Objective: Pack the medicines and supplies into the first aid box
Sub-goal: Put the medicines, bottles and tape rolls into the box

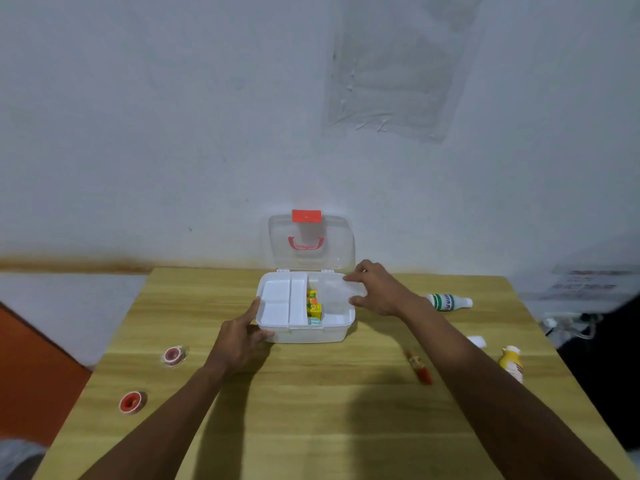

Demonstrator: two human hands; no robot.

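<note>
Left hand [242, 336] fingers extended, right hand [375, 289] fingers pinching, forearms outstretched

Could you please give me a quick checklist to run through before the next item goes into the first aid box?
1. Lid fully open, leaning back: ok.
2. First aid box steadied: ok, left hand rests against its front left corner.
3. Right hand free to pick: not ok, its grip is on a clear tray piece over the box's right side.
4. Space left inside: ok, white tray compartments look bare; yellow packs sit in the middle.
5. Remaining items within reach: ok, two red tape rolls, white bottle, yellow bottle, red tube.
</note>
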